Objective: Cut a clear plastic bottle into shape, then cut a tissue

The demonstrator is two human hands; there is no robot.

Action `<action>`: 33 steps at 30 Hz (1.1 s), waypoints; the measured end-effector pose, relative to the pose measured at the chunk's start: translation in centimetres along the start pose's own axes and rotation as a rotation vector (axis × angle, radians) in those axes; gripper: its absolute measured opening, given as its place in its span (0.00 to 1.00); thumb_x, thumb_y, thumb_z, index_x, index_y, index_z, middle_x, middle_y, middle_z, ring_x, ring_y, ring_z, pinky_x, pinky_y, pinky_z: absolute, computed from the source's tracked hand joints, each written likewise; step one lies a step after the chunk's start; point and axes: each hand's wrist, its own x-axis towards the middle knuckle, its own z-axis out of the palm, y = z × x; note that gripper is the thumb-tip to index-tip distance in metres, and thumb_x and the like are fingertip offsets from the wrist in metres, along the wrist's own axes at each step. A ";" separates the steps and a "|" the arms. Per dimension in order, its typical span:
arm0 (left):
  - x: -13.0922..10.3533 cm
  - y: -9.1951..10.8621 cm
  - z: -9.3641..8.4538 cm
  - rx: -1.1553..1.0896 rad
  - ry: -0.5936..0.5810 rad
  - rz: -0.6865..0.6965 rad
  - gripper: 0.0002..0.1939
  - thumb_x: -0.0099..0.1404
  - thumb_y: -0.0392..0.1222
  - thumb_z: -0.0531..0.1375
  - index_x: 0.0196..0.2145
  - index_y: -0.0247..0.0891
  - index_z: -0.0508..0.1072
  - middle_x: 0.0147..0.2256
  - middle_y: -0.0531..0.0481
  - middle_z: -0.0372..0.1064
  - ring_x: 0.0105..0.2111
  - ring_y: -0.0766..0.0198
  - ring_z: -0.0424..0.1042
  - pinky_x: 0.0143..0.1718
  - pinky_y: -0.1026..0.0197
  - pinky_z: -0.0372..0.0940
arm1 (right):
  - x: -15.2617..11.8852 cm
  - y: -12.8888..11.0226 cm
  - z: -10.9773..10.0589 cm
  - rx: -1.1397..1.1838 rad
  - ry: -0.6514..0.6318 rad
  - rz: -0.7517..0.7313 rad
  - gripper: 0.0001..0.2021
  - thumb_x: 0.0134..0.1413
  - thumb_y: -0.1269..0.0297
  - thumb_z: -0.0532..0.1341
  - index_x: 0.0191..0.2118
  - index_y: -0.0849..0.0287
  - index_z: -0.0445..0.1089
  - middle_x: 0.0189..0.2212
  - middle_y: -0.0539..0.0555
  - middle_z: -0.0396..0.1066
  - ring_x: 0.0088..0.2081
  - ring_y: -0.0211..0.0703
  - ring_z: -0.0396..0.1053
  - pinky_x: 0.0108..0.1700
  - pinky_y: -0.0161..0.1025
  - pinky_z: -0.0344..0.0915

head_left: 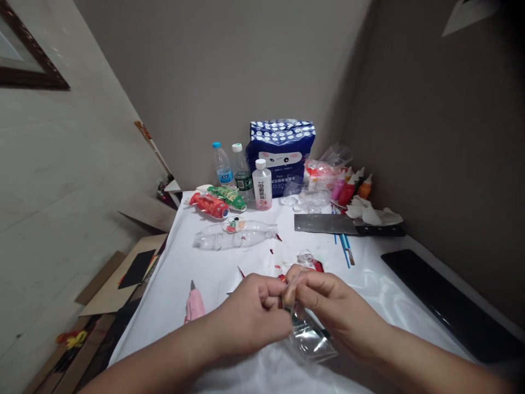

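Between my two hands is a small clear plastic bag (312,340), shiny, with something dark green at its upper part. My left hand (260,309) pinches its upper edge from the left. Opposite, my right hand (334,302) has thumb and fingers closed on the same edge, close to the left fingertips. What lies under the fingers is hidden. Just beyond the hands are red scraps (318,266) and a small clear plastic piece (305,256). A pink glue gun (194,303) rests left of my left forearm. Farther back lies a clear plastic bottle (233,236) on its side.
A cleaver (326,223) lies at the back right, with paintbrushes (345,249) in front. Red (209,205) and green (229,198) fish crafts, a white-capped bottle (262,186) and a blue bag (281,148) line the back. A black slab (447,301) lies along the right edge.
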 end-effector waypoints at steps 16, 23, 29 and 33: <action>-1.2 0.9 0.9 0.305 0.149 -0.019 0.05 0.47 0.37 0.59 0.24 0.38 0.65 0.15 0.63 0.46 0.17 0.74 0.44 0.18 0.67 0.38 | -0.3 -0.4 0.2 -0.220 -0.032 -0.045 0.21 0.57 0.46 0.58 0.23 0.59 0.65 0.26 0.48 0.59 0.33 0.39 0.58 0.40 0.38 0.54; -1.7 1.1 1.4 0.324 0.142 0.070 0.06 0.48 0.39 0.61 0.28 0.38 0.71 0.15 0.63 0.43 0.16 0.74 0.43 0.17 0.66 0.38 | -0.6 -0.6 0.7 -0.044 -0.018 -0.031 0.21 0.52 0.46 0.62 0.21 0.59 0.67 0.27 0.50 0.57 0.34 0.42 0.58 0.38 0.39 0.54; -1.6 0.9 1.3 0.322 0.202 0.073 0.04 0.48 0.36 0.59 0.26 0.38 0.68 0.14 0.63 0.43 0.16 0.74 0.42 0.18 0.67 0.38 | -0.9 -0.8 0.7 0.026 0.000 -0.033 0.19 0.53 0.49 0.62 0.21 0.59 0.67 0.26 0.49 0.57 0.30 0.39 0.56 0.34 0.38 0.53; -1.1 0.9 0.9 0.295 0.267 0.140 0.06 0.47 0.31 0.57 0.25 0.39 0.64 0.14 0.65 0.42 0.16 0.74 0.43 0.19 0.67 0.40 | -0.8 -0.7 0.4 -0.033 0.007 -0.078 0.19 0.58 0.52 0.59 0.22 0.59 0.68 0.26 0.50 0.60 0.32 0.40 0.58 0.37 0.38 0.55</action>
